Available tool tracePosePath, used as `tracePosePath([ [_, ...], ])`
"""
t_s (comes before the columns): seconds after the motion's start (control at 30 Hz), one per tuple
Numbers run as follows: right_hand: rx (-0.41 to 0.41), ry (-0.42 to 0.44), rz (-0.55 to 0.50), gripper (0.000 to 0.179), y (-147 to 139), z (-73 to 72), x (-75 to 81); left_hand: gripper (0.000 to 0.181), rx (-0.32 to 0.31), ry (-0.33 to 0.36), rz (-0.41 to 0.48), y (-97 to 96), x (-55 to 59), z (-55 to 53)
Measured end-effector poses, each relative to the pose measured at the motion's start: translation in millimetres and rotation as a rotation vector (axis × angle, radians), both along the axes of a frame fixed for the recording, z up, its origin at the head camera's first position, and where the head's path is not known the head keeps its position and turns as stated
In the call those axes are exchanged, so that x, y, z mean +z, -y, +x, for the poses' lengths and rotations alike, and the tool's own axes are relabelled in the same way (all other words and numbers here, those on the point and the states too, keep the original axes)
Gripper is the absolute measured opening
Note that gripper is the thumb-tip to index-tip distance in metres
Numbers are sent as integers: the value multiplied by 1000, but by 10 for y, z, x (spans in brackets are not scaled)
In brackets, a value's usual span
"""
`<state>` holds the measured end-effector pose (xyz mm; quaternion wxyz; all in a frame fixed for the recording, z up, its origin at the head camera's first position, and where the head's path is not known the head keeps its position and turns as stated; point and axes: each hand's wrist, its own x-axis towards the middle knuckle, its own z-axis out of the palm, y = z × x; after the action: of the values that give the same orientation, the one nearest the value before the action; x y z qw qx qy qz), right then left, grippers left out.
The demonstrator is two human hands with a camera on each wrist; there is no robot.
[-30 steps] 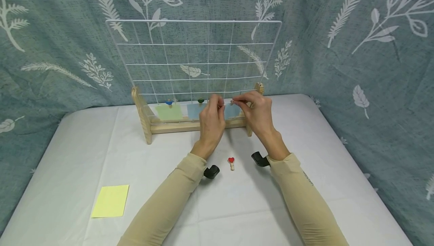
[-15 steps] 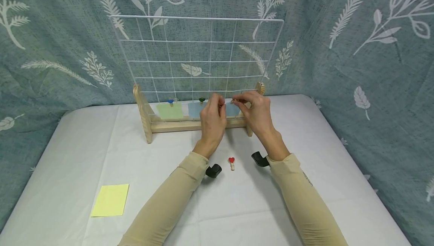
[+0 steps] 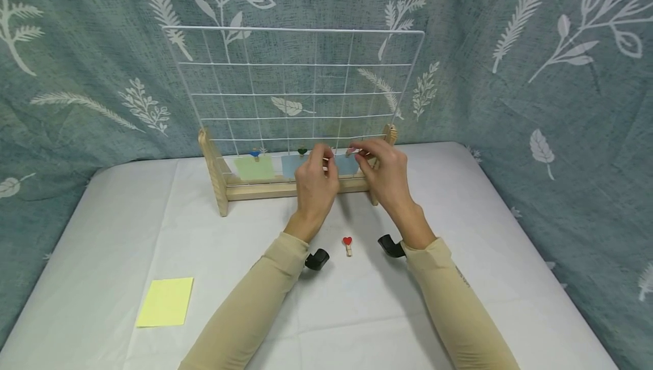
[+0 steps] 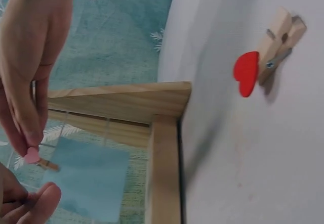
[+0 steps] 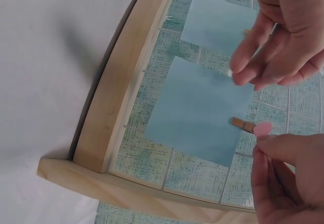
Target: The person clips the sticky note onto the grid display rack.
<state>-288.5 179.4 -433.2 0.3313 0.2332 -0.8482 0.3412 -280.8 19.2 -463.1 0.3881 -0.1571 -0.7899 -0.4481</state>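
Note:
My right hand (image 3: pixel 388 169) pinches the pink heart end of a small wooden clothespin (image 5: pixel 244 125). That clothespin sits on the upper edge of a blue paper note (image 5: pixel 200 113), which hangs against the white wire grid (image 3: pixel 301 94). My left hand (image 3: pixel 317 180) is by the note's other upper corner, its fingers loosely bent and parted; whether a fingertip touches the paper I cannot tell. Another blue note (image 3: pixel 293 166) and a green note (image 3: pixel 254 168) hang to the left, with a green-topped clip (image 3: pixel 302 152) and a blue-topped clip (image 3: pixel 254 154).
A clothespin with a red heart (image 3: pixel 348 245) lies on the white table between my forearms. At the front left is a yellow paper square (image 3: pixel 165 302). A wooden base (image 3: pixel 262 191) carries the grid, in front of a patterned curtain (image 3: pixel 461 47).
My left hand's fingers have parted and shifted slightly away from the right blue note. The right hand stays at the pink-heart clothespin, whose pink top now shows.

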Motion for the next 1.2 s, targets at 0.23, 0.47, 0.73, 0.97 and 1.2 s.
tracePosePath([
  [0.23, -46, -36, -32, 28, -25, 69, -22, 8, -23, -18, 29, 82, 52, 45],
  [0.47, -48, -26, -46, 24, -43, 204, -89, 6, -67, -19, 54, 175, -4, 87],
  [0.73, -8, 76, -23, 23, -9, 377, -127, 12, -103, -26, 50, 307, -124, 135],
  [0.97, 45, 183, 38, 22, 73, 480, -153, 13, -105, -45, 30, 414, -135, 129],
  [1.2, 54, 298, 115, 23, 90, 600, -168, 12, -106, 25, 20, 512, -153, 177],
])
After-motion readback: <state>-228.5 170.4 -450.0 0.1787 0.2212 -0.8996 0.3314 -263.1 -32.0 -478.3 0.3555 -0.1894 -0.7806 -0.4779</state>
